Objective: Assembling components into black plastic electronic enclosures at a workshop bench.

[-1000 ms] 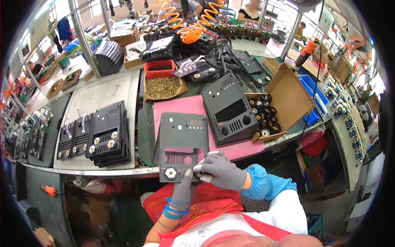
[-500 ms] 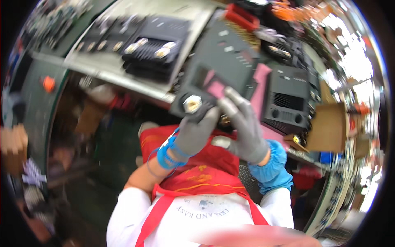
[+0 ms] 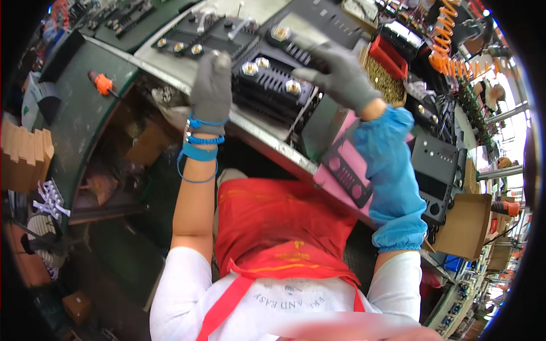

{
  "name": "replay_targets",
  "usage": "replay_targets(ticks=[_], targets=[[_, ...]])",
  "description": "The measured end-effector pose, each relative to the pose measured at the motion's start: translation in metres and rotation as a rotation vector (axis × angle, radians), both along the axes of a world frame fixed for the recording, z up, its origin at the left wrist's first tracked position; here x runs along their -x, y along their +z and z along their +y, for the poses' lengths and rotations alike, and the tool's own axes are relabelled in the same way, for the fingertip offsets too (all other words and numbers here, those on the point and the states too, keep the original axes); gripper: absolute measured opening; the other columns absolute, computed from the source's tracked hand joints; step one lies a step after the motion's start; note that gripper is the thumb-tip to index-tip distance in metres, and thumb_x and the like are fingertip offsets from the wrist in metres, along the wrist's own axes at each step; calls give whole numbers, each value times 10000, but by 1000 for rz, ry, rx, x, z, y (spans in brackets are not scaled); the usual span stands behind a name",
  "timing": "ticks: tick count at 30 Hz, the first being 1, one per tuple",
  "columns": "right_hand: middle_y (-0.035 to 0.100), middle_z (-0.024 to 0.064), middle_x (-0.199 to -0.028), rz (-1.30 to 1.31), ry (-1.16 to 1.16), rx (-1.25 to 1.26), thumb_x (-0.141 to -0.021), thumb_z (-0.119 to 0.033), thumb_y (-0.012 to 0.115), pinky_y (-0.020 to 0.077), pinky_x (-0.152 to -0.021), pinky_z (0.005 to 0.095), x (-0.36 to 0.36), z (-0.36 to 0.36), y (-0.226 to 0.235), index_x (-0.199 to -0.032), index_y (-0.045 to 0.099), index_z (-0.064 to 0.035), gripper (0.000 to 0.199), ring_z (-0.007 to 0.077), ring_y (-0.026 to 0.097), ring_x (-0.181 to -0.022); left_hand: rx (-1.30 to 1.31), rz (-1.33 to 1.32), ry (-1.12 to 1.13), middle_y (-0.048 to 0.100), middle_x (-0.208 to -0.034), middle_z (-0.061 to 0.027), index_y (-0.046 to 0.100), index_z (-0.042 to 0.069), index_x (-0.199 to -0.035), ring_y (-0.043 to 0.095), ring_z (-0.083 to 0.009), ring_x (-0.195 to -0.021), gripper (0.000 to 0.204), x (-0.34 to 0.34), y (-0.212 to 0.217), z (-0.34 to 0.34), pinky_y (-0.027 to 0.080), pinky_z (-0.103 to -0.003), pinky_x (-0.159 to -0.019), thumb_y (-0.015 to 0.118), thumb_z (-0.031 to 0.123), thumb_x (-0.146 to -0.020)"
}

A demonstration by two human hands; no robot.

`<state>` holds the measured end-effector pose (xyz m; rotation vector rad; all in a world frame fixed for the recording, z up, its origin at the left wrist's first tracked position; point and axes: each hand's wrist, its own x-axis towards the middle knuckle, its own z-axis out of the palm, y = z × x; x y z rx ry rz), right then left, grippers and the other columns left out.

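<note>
Both gloved hands are working up at the bench edge right now. The right hand (image 3: 335, 77) is closing its fingers around a dark panel (image 3: 296, 41) with a brass-coloured fitting on it, carrying it over the stack of black finned panels (image 3: 267, 85). The left hand (image 3: 211, 85) is reaching toward that same stack, fingers loosely curled and gripping nothing as far as I can tell, though the motion blur is making that hard to call.

To do this bit well, I'd say the panel wants to be coming down flat and lined up with the ones under it, the left hand steadying the stack so nothing is sliding.

Compared with half a second ago, the panel is no longer being held in both hands low in front of the red apron (image 3: 284, 227); it's now up over the stack in the right hand alone, and the left has let go. Another slotted panel (image 3: 347, 170) is lying on the pink mat (image 3: 324, 182) by the blue sleeve (image 3: 392, 170).
</note>
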<state>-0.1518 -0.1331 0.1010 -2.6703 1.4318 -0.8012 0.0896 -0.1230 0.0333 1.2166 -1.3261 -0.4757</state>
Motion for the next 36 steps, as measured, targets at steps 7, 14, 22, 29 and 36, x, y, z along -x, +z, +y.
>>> replay_targets(ticks=[7, 14, 22, 29, 36], targets=[[596, 176, -1147, 37, -21, -334, -922, -434, 581, 442, -929, 395, -10, -30, -35, -1298, 600, -223, 431, 334, 584, -1070, -33, 35, -95, 670, -997, -168, 588, 1, -1215, 629, -241, -908, 408, 12, -42, -24, 484, -329, -830, 485, 319, -982], [515, 193, -1346, 36, 55, -315, -939, -321, 561, 438, -984, 387, -17, -31, -28, -1263, 624, -200, 352, 342, 559, -1154, -44, 188, -125, 683, -1025, -156, 633, -5, -1165, 629, -211, -920, 344, 15, -38, -42, 479, -301, -832, 475, 232, -971], [600, 195, -1217, -76, 78, -287, -905, -284, 554, 433, -1001, 416, -20, -31, -42, -1127, 687, -136, 298, 367, 564, -1139, -8, 184, -217, 629, -1174, -138, 601, -77, -1170, 556, -217, -1116, 343, 9, -31, -34, 392, -317, -1010, 464, 159, -961], [541, 94, -1217, 118, -121, 58, -850, -301, 636, 312, -1068, 460, -15, 53, -1, -1121, 654, -164, 304, 292, 472, -1226, -132, 135, -274, 608, -1147, -133, 581, -86, -1181, 548, -206, -1068, 360, 7, -25, -42, 406, -319, -976, 455, 140, -930], [598, 109, -1196, 220, -549, 661, -829, -177, 657, 473, -900, 424, 131, 269, 52, -1134, 619, -86, 320, 232, 596, -1025, 237, -182, 109, 619, -1161, -165, 591, -60, -1191, 580, -242, -1032, 369, -6, -24, -27, 426, -357, -967, 511, 211, -954]])
